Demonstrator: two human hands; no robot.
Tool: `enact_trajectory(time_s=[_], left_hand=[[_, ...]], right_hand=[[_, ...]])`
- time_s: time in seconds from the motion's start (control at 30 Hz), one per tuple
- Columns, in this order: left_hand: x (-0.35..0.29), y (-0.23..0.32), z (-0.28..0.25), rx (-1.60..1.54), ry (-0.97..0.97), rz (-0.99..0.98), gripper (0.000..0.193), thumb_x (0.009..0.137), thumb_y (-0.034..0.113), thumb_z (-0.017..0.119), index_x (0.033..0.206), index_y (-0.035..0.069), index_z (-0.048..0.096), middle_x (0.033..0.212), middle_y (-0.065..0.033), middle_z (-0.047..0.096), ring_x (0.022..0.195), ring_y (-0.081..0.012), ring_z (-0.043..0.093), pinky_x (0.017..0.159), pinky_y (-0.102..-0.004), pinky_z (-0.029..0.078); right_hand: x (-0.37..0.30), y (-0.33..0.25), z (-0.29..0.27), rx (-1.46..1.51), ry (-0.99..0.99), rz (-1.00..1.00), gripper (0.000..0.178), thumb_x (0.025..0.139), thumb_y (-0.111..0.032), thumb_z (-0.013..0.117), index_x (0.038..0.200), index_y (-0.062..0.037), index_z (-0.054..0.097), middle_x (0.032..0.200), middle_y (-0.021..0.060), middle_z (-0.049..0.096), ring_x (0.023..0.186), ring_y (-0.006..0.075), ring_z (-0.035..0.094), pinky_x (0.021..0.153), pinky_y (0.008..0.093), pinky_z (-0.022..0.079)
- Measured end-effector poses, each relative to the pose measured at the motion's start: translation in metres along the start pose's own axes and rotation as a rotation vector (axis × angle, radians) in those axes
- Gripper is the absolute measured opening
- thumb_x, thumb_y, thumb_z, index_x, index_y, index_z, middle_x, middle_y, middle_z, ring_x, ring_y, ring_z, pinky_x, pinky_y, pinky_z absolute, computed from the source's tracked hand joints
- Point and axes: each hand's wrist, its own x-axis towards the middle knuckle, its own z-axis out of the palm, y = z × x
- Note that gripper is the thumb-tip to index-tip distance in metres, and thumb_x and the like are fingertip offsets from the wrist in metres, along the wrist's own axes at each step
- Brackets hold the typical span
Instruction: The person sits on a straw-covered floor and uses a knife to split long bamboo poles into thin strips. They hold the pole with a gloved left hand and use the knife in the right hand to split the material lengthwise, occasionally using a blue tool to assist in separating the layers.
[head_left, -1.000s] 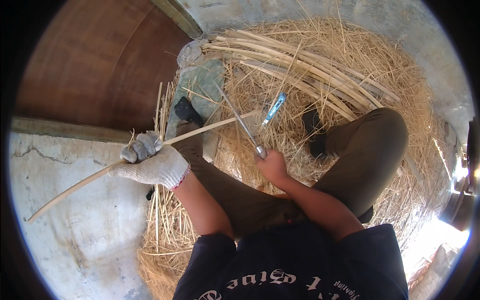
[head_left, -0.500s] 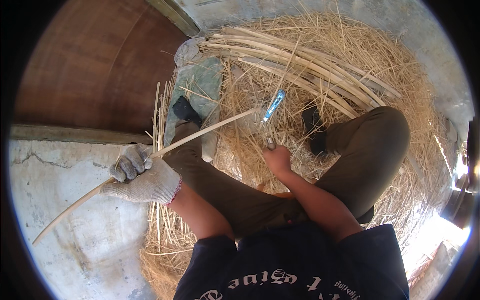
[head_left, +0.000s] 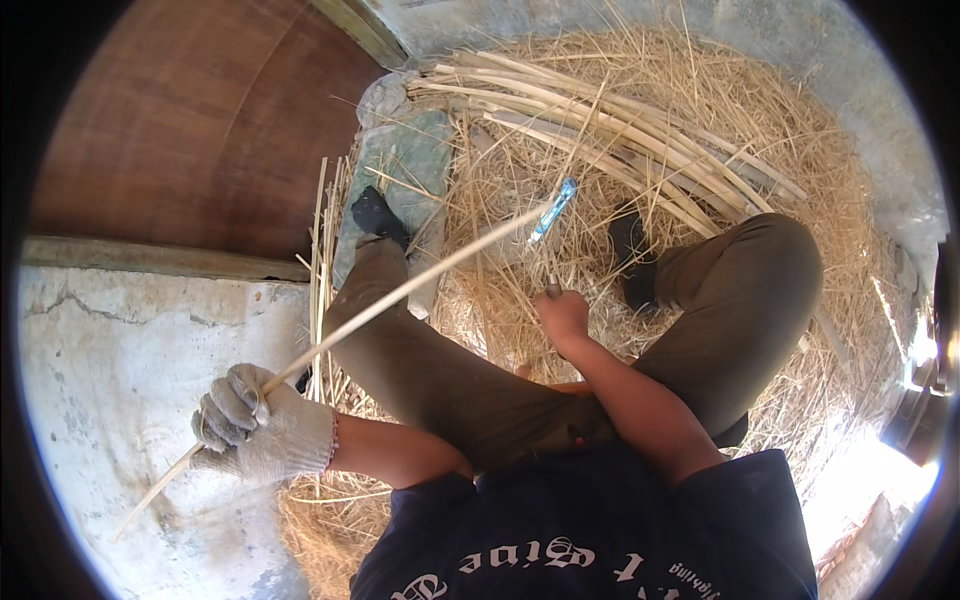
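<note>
My left hand (head_left: 262, 425), in a pale knitted work glove with fingers wrapped round, grips a long thin wooden strip (head_left: 405, 290). The strip slants up to the right across my leg, and its thin tail bends down to the left. My right hand (head_left: 563, 318), bare, is closed around a tool's short handle with a metal collar (head_left: 553, 288); the working part cannot be made out against the straw. Just beyond that hand a slim blue object (head_left: 553, 210), shaped like a utility knife, lies on the straw, with the strip's far end overlapping it in view.
Loose straw (head_left: 700, 110) covers the floor around my legs. A bundle of long pale strips (head_left: 600, 125) lies at the back. Several thin sticks (head_left: 318, 240) stand by a greenish stone slab (head_left: 405, 150). A brown panel (head_left: 190, 130) and a whitewashed wall (head_left: 120, 370) close the left side.
My left hand has moved down and slightly left with the strip, which now slants more steeply. Its far end has shifted right, in front of the blue object. My right hand hardly moved.
</note>
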Motion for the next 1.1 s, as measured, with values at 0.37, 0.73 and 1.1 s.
enact_trajectory(time_s=[0.37,0.73,1.1], left_hand=[[0.002,-0.038,-0.036,0.06,0.095,-0.081,0.064,0.104,0.067,0.034,0.063,0.019,0.045,0.05,0.0047,0.034,0.043,-0.0119,0.032,0.042,-0.028,0.029],[0.0,-0.015,-0.038,0.1,0.048,-0.018,0.065,0.101,0.07,0.044,0.064,0.016,0.044,0.051,0.0039,0.031,0.047,-0.0123,0.026,0.047,-0.0288,0.021],[-0.015,0.027,0.009,-0.034,-0.27,0.045,0.065,0.102,0.072,0.037,0.067,0.018,0.048,0.053,0.0048,0.039,0.048,-0.009,0.035,0.046,-0.0274,0.029]], right_hand=[[-0.017,-0.033,-0.016,0.011,0.079,-0.093,0.043,0.085,-0.043,0.068,0.077,-0.001,0.071,0.073,0.0175,0.07,0.07,0.0353,0.069,0.07,0.0456,0.053],[-0.008,-0.015,0.0,0.203,-0.038,-0.125,0.03,0.084,-0.026,0.07,0.069,-0.0007,0.066,0.062,0.0109,0.064,0.059,0.0237,0.062,0.063,0.0406,0.048],[-0.003,0.0,-0.009,-0.2,-0.043,-0.151,0.037,0.082,-0.039,0.07,0.088,-0.0028,0.075,0.079,0.0173,0.073,0.08,0.0367,0.072,0.076,0.0448,0.054]])
